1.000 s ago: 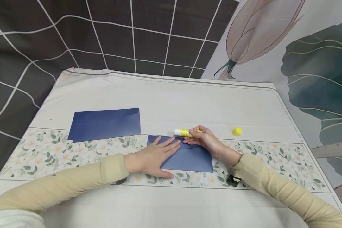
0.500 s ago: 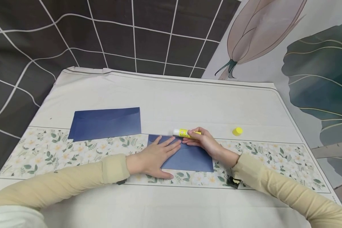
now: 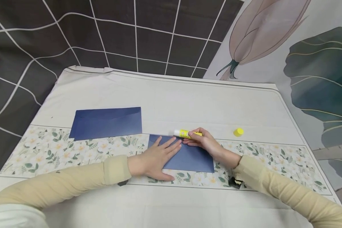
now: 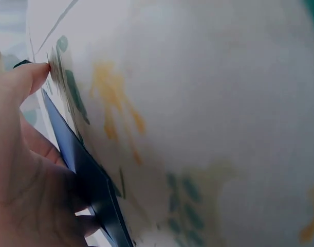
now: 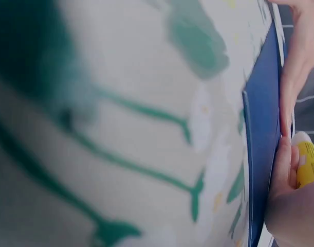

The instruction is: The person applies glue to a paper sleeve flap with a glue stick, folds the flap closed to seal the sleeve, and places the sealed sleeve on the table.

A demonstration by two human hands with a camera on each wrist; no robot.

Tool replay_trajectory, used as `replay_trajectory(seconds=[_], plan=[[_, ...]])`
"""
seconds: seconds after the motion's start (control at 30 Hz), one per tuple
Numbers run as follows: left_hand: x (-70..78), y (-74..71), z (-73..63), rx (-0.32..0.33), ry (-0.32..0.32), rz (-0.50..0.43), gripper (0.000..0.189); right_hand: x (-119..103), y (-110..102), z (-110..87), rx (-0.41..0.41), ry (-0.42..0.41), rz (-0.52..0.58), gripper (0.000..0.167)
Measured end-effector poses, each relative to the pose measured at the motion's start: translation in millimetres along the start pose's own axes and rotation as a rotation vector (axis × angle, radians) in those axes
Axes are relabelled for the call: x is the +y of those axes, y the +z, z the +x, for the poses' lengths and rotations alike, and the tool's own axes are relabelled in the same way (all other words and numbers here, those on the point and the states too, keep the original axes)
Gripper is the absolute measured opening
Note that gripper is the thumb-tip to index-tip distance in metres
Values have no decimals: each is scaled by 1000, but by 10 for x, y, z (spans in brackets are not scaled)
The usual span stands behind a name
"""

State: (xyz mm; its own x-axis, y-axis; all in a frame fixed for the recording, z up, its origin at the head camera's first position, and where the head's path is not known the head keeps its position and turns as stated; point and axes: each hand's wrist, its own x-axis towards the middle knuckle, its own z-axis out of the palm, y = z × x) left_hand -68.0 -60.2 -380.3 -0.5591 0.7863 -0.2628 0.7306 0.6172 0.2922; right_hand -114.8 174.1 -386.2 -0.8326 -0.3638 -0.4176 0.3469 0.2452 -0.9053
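Observation:
A dark blue envelope (image 3: 189, 158) lies on the floral band of the tablecloth, its far edge along the band's border. My left hand (image 3: 158, 158) rests flat on its left part, fingers spread and thumb out on the cloth. My right hand (image 3: 208, 144) holds a yellow and white glue stick (image 3: 183, 133) sideways over the far edge, white end to the left. Some of its fingers touch the envelope near the left fingertips. In the right wrist view the glue stick (image 5: 308, 162) shows above the envelope (image 5: 264, 118). The left wrist view shows the envelope (image 4: 85, 164) under my palm.
More blue envelopes (image 3: 108, 123), slightly fanned, lie at the back left. A yellow cap (image 3: 238, 132) stands on the white cloth (image 3: 205, 104) to the right of my right hand. A dark tiled-pattern backdrop (image 3: 151, 44) rises behind the table.
Both hands, the glue stick and the envelopes keep their places. Only the head view has shifted slightly.

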Motion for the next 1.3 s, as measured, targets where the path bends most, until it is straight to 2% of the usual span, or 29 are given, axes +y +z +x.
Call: replay_trajectory(seconds=[0.23, 0.4, 0.67, 1.1, 1.3], plan=[[-97, -48, -2, -67, 20, -88, 106, -11, -110, 23, -47, 75, 107, 35], [-178, -71, -51, -68, 23, -148, 106, -13, -164, 22, -85, 110, 169, 34], [-237, -65, -120, -54, -2, -163, 106, -19, -223, -17, -77, 115, 155, 33], [-264, -144, -194, -79, -17, -194, 104, 4, -303, -55, -61, 128, 149, 28], [-288, -130, -274, -28, -75, -172, 101, 6, -287, -65, -59, 121, 151, 28]])
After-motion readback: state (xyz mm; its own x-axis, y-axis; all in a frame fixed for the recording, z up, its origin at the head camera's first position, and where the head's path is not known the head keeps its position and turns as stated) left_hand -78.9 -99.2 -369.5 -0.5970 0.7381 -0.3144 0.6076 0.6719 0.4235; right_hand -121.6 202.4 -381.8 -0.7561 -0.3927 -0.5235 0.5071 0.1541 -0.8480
